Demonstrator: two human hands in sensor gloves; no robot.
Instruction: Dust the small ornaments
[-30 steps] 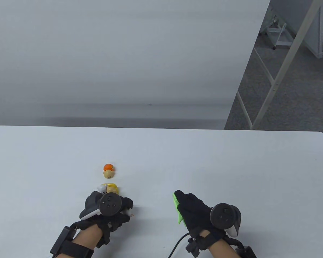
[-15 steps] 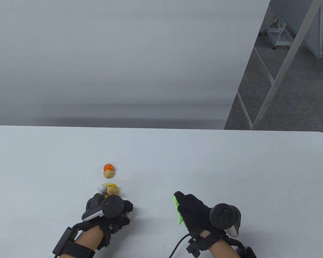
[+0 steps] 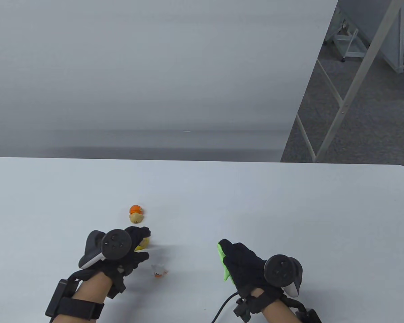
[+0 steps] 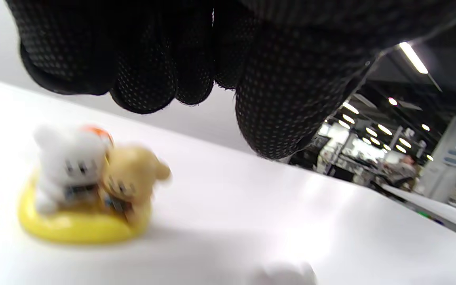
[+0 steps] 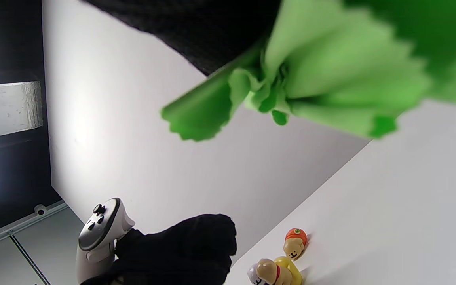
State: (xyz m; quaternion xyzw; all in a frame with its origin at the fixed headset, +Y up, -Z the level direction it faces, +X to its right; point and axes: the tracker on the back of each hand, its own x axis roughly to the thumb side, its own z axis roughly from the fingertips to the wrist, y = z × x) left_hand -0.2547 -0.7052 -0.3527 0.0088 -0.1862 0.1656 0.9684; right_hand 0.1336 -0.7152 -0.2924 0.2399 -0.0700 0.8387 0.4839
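Note:
My left hand hovers with loosely bent fingers over the yellow ring ornament; the left wrist view shows the fingers above that ornament, which carries a white and a tan figure, without touching it. A small white ornament stands free on the table just right of the hand. An orange and tan ornament sits farther back. My right hand rests on the table gripping a bunched green cloth, seen close up in the right wrist view.
The white table ends at a rounded far edge before a pale wall. To the right lie grey floor and white metal frame legs. A black cable runs from my right wrist.
My left hand let go of the small white ornament, which now stands alone, and moved back and left over the yellow ornament. The right hand with the cloth stayed put.

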